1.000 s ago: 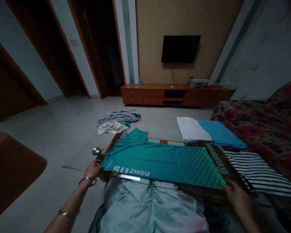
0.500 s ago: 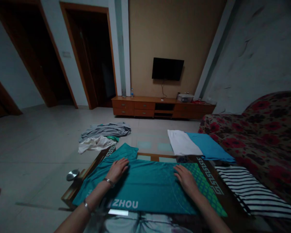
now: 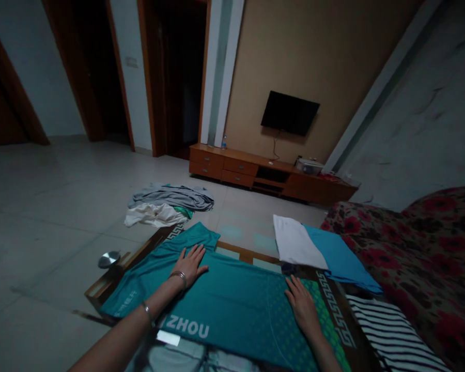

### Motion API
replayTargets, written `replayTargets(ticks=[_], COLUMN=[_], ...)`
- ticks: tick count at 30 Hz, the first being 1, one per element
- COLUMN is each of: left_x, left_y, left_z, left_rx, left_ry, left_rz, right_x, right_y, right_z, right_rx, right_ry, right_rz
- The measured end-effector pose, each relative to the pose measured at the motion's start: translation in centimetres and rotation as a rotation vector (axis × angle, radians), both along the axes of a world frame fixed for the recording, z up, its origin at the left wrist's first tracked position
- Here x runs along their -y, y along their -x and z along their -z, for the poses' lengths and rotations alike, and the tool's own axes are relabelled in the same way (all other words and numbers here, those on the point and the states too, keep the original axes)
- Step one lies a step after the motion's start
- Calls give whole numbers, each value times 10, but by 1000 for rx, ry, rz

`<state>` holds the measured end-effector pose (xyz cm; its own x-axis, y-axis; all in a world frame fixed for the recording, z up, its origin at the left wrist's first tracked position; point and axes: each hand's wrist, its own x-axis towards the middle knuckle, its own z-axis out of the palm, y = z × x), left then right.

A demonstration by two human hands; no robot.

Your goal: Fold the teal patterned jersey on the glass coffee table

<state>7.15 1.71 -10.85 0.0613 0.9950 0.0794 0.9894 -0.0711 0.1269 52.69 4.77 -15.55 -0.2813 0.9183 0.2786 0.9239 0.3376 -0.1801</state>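
Observation:
A teal-green shirt [image 3: 232, 294] with white lettering lies spread across the low table, its right end patterned in brighter green. My left hand [image 3: 189, 265] rests on the shirt near its sleeve, fingers spread, with bangles on the wrist. Toward the right end, my right hand [image 3: 301, 302] lies on the cloth with fingers stretched out. Neither hand grips the fabric. The sleeve of the shirt reaches the table's far edge on the left.
Folded white cloth [image 3: 297, 242] and blue cloth [image 3: 343, 258] lie beyond the table at right, near a striped garment [image 3: 395, 330] and a floral sofa [image 3: 418, 248]. A loose clothes pile [image 3: 170, 199] is at far left. A round metal object [image 3: 109, 259] is by the table's left edge.
The view has tilted, so the room leans. My left hand's fingers have spread wider on the shirt; my right hand stays near the patterned end.

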Motion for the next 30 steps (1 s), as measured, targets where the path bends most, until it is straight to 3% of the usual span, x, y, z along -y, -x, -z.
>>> replayTargets(ticks=[4,6,8,11,15,17,20,24,30], left_x=[5,8,13,24,43,52,61,68,73], left_y=[2,4,5,6,11,15,20,26,30], left_z=[-2,-3,-5,-7,-12,-14,-17,-17,-7], left_rx=[49,75,100,150,208,215,217,205,206], left_ry=[-15,-36,-92,-196,-207,-161,-73,-37,-137], left_rz=[3,-3,-18,-42,-40,-54,-71,-54,-85], right_x=[-4,-10,-23,-53,-96,-110,-121,-128,-143], right_y=[-42,-49,-32,41,193,266,350,406,424], right_z=[18,15,-1,-41,-90,-103,-103,-92,-102], right_rx=[-4,-34,-91,-215,-260,-236,-210,-157,-144], right_ry=[-47,-69,-92,-91,96,260,391,453,644], right_rz=[74,103,107,22,-189,-241,-249,-193,-170])
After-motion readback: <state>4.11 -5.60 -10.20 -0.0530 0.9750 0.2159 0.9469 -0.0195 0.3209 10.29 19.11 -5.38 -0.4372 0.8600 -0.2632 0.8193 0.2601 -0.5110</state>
